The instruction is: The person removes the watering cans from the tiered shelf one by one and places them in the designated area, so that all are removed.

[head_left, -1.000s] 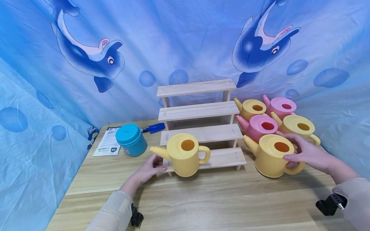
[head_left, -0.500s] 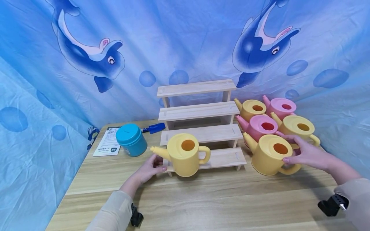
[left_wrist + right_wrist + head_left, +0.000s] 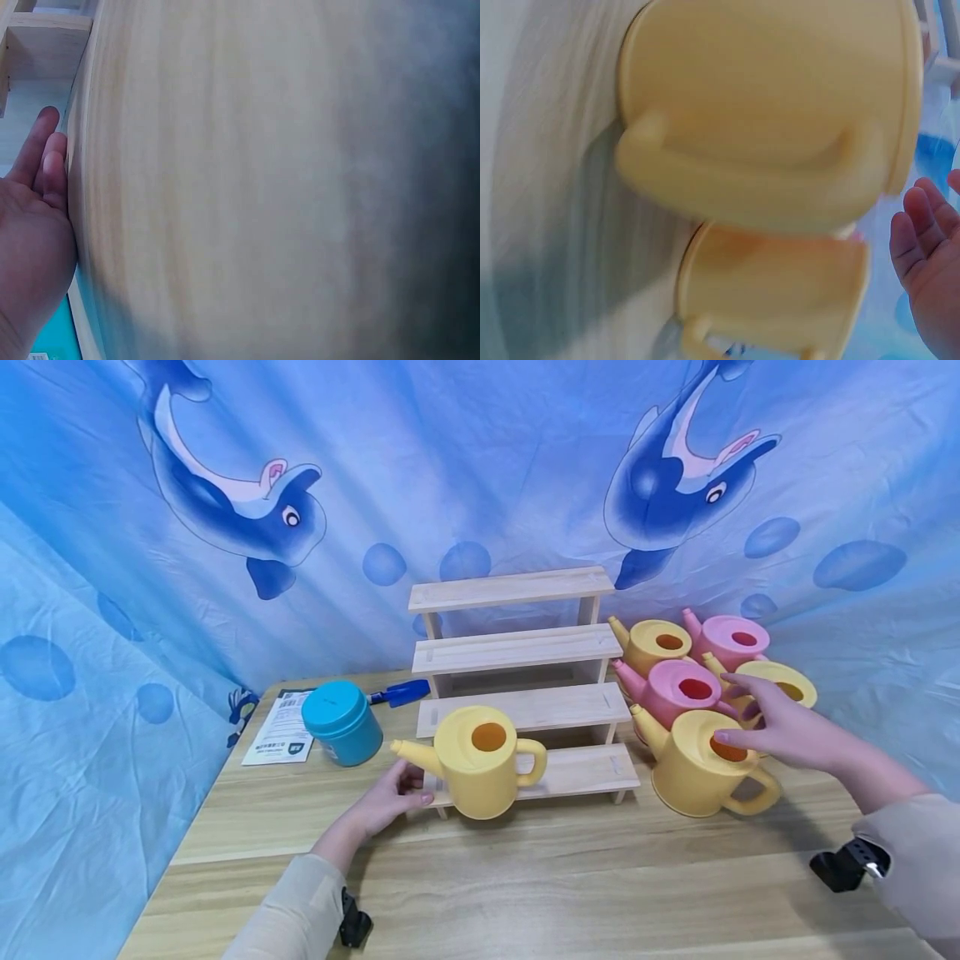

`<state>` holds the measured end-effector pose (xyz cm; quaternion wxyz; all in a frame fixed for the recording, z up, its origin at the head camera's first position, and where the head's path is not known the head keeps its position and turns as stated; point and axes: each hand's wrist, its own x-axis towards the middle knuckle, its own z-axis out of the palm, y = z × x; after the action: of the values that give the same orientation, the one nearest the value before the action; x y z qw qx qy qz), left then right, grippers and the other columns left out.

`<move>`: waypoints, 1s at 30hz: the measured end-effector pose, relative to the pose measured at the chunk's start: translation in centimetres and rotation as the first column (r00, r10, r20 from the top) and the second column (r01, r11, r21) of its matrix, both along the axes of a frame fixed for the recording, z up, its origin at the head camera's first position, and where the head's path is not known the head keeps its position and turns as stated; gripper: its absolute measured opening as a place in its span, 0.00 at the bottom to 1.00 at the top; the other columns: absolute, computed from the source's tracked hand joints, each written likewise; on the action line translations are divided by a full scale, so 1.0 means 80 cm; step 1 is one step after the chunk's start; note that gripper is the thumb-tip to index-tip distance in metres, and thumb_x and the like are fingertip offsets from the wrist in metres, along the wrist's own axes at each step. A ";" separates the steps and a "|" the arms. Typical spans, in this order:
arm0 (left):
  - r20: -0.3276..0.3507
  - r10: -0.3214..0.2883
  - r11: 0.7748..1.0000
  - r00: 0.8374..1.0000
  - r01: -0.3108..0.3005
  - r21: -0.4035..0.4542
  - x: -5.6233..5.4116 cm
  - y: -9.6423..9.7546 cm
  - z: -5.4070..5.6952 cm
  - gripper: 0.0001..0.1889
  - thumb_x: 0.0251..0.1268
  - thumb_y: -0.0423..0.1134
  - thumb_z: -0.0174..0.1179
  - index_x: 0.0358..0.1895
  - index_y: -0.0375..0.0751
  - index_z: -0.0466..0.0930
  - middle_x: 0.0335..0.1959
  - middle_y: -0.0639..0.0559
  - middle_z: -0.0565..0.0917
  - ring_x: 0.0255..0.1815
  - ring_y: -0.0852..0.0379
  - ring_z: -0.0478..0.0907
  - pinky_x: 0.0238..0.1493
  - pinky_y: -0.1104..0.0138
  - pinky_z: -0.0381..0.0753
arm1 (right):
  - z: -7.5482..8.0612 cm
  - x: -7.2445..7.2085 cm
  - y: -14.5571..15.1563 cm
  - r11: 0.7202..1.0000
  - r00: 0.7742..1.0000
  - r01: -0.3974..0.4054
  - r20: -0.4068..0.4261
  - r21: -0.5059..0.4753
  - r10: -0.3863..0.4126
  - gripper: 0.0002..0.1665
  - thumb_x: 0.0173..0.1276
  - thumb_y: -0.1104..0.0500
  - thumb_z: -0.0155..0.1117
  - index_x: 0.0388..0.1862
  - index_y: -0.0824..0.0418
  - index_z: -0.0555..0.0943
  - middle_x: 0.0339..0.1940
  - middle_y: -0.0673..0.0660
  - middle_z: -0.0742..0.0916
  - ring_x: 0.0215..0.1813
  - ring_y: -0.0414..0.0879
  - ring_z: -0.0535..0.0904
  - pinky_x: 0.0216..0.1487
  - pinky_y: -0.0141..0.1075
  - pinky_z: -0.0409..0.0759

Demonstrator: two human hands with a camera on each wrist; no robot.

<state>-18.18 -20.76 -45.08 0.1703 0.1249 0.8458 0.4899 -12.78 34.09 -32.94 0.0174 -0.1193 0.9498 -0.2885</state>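
In the head view my right hand [image 3: 780, 727] hovers over a yellow watering can [image 3: 693, 777] on the table at right, thumb near its filling hole and fingers spread. The right wrist view shows that hand's fingers [image 3: 922, 225] beside the top of the can, off its handle. My left hand [image 3: 386, 802] rests at the left end of the lowest step of a wooden tiered stand [image 3: 573, 771], thumb at its front edge. Another yellow watering can [image 3: 476, 777] stands at that step, spout pointing left above the left hand. In the left wrist view the fingers [image 3: 34, 154] are loosely extended.
Behind the right hand cluster pink watering cans [image 3: 675, 689] and yellow ones [image 3: 648, 647]. To the left are a teal lidded tub [image 3: 345, 727], a blue shovel [image 3: 405, 693] and a printed sheet [image 3: 277, 735]. A dolphin-patterned blue curtain [image 3: 495, 460] hangs behind the table.
The right-hand yellow can has shifted slightly left and back, toward the pink one. My right hand has let go of it and lifted, fingers spreading. My left hand stays put.
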 end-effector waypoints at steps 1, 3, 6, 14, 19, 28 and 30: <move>0.000 -0.001 1.000 1.000 0.001 -0.001 0.000 0.000 0.000 0.30 0.56 0.48 0.66 0.59 0.44 0.65 0.53 0.46 0.73 0.54 0.49 0.68 0.54 0.56 0.68 | 0.003 -0.002 -0.005 1.000 1.000 -0.012 -0.005 -0.002 0.012 0.51 0.58 0.47 0.69 0.69 0.71 0.54 0.53 0.66 0.73 0.48 0.58 0.71 0.38 0.35 0.77; -0.004 -0.004 1.000 1.000 0.004 -0.001 -0.001 0.000 -0.001 0.30 0.56 0.48 0.66 0.60 0.44 0.65 0.53 0.46 0.73 0.54 0.49 0.69 0.54 0.56 0.68 | 0.009 -0.004 -0.016 1.000 1.000 -0.028 -0.009 -0.006 0.028 0.51 0.58 0.47 0.69 0.70 0.69 0.55 0.52 0.64 0.74 0.48 0.56 0.72 0.39 0.36 0.77; -0.014 -0.010 1.000 1.000 0.010 -0.002 -0.003 0.000 -0.003 0.31 0.56 0.49 0.65 0.61 0.44 0.65 0.53 0.46 0.73 0.54 0.49 0.69 0.55 0.55 0.68 | 0.017 -0.008 -0.032 0.998 0.999 -0.045 0.020 -0.035 0.045 0.50 0.59 0.46 0.68 0.71 0.66 0.54 0.53 0.64 0.74 0.50 0.57 0.71 0.42 0.41 0.78; -0.020 -0.002 1.000 1.000 0.002 0.001 -0.002 0.000 -0.003 0.31 0.55 0.48 0.67 0.60 0.45 0.65 0.52 0.46 0.74 0.53 0.49 0.69 0.54 0.57 0.68 | 0.027 -0.032 -0.082 0.984 0.985 -0.173 -0.026 -0.040 0.172 0.46 0.58 0.47 0.69 0.68 0.64 0.59 0.53 0.61 0.75 0.51 0.53 0.73 0.47 0.47 0.77; -0.016 0.001 1.000 1.000 -0.001 0.007 -0.001 0.000 -0.003 0.31 0.54 0.48 0.67 0.60 0.46 0.65 0.52 0.47 0.74 0.53 0.49 0.70 0.54 0.58 0.68 | 0.029 -0.045 -0.116 0.955 0.959 -0.284 -0.029 -0.087 0.282 0.45 0.60 0.50 0.68 0.70 0.65 0.58 0.54 0.61 0.77 0.49 0.51 0.74 0.47 0.43 0.77; -0.001 -0.003 1.000 1.000 0.003 0.020 0.000 0.001 0.001 0.32 0.55 0.48 0.67 0.62 0.46 0.64 0.53 0.46 0.73 0.54 0.48 0.69 0.55 0.56 0.67 | 0.027 -0.058 -0.173 0.932 0.938 -0.304 0.109 -0.197 0.329 0.47 0.58 0.47 0.69 0.71 0.56 0.57 0.58 0.60 0.74 0.50 0.48 0.76 0.48 0.41 0.77; 0.002 -0.003 1.000 1.000 0.003 0.018 0.000 0.001 0.001 0.32 0.55 0.48 0.66 0.62 0.47 0.64 0.54 0.46 0.73 0.54 0.48 0.69 0.55 0.56 0.67 | 0.025 -0.060 -0.187 0.919 0.926 -0.327 0.118 -0.219 0.357 0.47 0.59 0.48 0.68 0.71 0.56 0.56 0.59 0.61 0.74 0.50 0.48 0.76 0.50 0.41 0.76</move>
<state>-18.18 -20.71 -44.97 0.1707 0.1271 0.8411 0.4973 -17.59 19.12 -30.90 0.1299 -0.2621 0.8769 -0.3814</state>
